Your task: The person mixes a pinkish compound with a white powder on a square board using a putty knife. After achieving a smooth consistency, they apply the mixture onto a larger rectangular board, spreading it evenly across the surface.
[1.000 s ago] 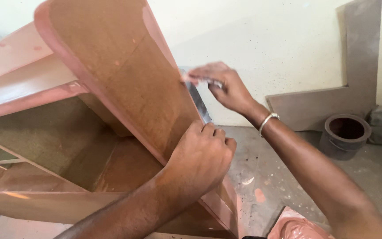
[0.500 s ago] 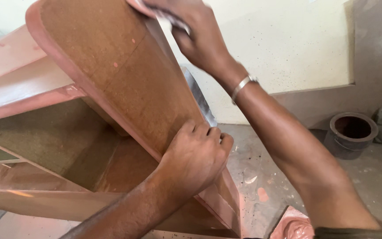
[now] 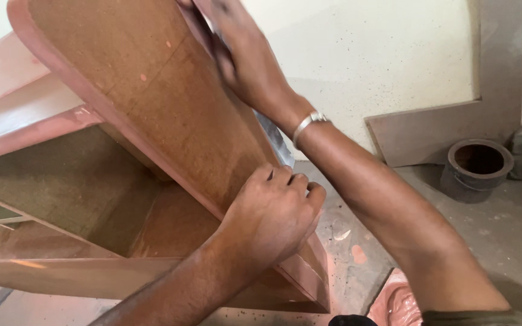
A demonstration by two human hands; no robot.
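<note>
Up close, left hand [image 3: 276, 214] clenched tight on the lower edge of a slanted brown wooden panel [image 3: 146, 90], fingers curled together over the rim and knuckles toward the camera. Right hand [image 3: 237, 51] laid flat against the upper part of the same panel near its far edge, fingers together and blurred; cannot tell whether anything lies under the palm. Silver bangle [image 3: 307, 124] around the right wrist.

Panel tilted upward from lower right to upper left, rounded at its top corner, edge coated in reddish-pink primer, forming one side of an unfinished wooden furniture frame [image 3: 61, 205] lying across the left half of the view, with inner boards and shelves in the same brown and pink tones.

Behind, off-white speckled wall [image 3: 382, 54] with a grey L-shaped board [image 3: 448, 127] leaning against it. Dark round pot [image 3: 475, 166] standing on the dusty grey floor [image 3: 515, 235] just in front of that board. Pink-smeared object [image 3: 397, 302] partly visible near the bottom edge, beside the right forearm.
</note>
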